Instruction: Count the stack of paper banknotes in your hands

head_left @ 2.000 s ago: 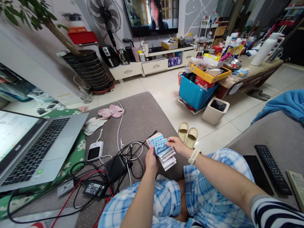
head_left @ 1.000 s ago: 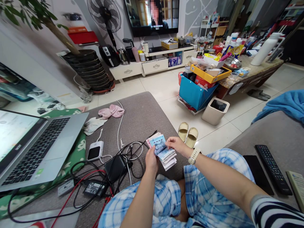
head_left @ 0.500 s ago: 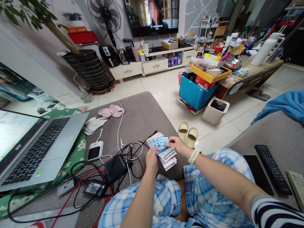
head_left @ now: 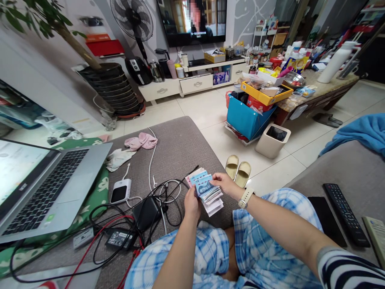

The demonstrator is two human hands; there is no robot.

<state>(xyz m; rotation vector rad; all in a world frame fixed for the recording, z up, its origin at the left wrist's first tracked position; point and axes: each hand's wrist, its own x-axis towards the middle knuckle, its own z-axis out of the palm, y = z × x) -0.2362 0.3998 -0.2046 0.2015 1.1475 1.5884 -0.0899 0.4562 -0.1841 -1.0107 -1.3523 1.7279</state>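
A thick wad of banknotes point(head_left: 210, 194) is held above my lap, its notes fanned and bent over. Blue notes face up on top, with pinkish ones behind at the upper left and whitish ends hanging below. My left hand point(head_left: 192, 204) is closed around the wad's left side, thumb along the edge. At the upper right corner, my right hand point(head_left: 223, 182) pinches a blue banknote point(head_left: 204, 185) between thumb and fingers. A pale watch point(head_left: 246, 198) is on my right wrist.
To the left lie an open laptop point(head_left: 51, 188), tangled black cables with a power adapter point(head_left: 120, 238), and a white device point(head_left: 120, 192). A remote control point(head_left: 345, 214) rests on the sofa at right. Slippers point(head_left: 242, 174) and a bin point(head_left: 273, 141) stand on the floor.
The top blue note has swung slightly down and flatter, showing more of its printed face. My right hand has shifted a little left; my left hand stays around the wad.
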